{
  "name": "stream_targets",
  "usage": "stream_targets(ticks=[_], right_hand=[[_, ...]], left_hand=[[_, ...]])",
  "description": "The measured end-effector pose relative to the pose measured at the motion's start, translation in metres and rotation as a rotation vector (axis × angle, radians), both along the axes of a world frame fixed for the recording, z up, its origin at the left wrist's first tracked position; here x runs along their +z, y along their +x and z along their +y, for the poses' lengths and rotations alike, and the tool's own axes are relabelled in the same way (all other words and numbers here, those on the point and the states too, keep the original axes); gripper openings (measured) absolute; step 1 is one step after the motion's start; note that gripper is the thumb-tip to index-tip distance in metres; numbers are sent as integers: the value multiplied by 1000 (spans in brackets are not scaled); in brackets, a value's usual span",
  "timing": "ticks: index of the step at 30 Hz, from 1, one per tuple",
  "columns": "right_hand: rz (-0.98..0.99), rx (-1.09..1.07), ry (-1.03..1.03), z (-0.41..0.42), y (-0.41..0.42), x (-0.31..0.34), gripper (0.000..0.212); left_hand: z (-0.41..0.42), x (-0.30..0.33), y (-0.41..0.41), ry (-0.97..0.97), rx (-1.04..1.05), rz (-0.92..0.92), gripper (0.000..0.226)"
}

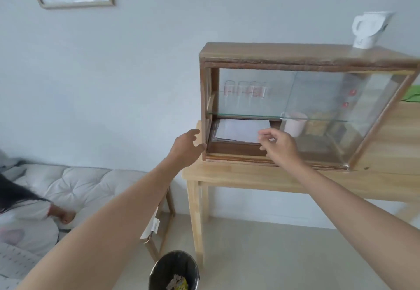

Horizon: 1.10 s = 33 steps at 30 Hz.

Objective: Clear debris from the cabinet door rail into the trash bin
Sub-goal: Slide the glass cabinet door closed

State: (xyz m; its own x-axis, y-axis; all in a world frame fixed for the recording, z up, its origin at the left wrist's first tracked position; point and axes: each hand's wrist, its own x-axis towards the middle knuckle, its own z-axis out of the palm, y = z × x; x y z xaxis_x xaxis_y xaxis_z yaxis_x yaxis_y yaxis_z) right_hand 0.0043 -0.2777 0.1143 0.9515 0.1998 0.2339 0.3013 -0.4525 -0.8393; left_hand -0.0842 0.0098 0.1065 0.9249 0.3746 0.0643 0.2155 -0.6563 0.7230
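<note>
A wooden cabinet with sliding glass doors stands on a light wooden table. Its door rail runs along the bottom front edge; the lower left opening is uncovered. My left hand rests against the cabinet's left front corner, fingers spread, holding nothing. Just over the rail, by the edge of the glass door, my right hand hovers with thumb and fingertips drawn close together; whether they pinch debris is too small to tell. The black trash bin sits on the floor below, with scraps inside.
White papers lie on the cabinet's lower shelf, glasses above, a pink cup behind the glass. A white jug stands on top. A person sits on a grey couch at left.
</note>
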Motion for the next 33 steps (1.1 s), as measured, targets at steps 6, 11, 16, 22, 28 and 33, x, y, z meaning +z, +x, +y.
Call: stream_targets(ticks=[6, 11, 16, 22, 28, 33], right_hand=[[-472, -141, -75, -49, 28, 11, 21], [-758, -154, -436, -77, 59, 5, 46], [-843, -197, -883, -92, 83, -1, 88], [-952, -197, -958, -84, 102, -9, 99], [-1064, -113, -944, -30, 106, -8, 108], [-1089, -77, -921, 20, 101, -9, 110]], left_hand=[[-13, 12, 41, -99, 28, -83, 87], [-20, 1, 53, -163, -19, -144, 80], [-16, -11, 57, -187, -29, -182, 80], [-17, -18, 58, -188, -36, -201, 78], [-15, -21, 57, -179, -25, -191, 78], [-16, -20, 57, -192, -29, -185, 78]])
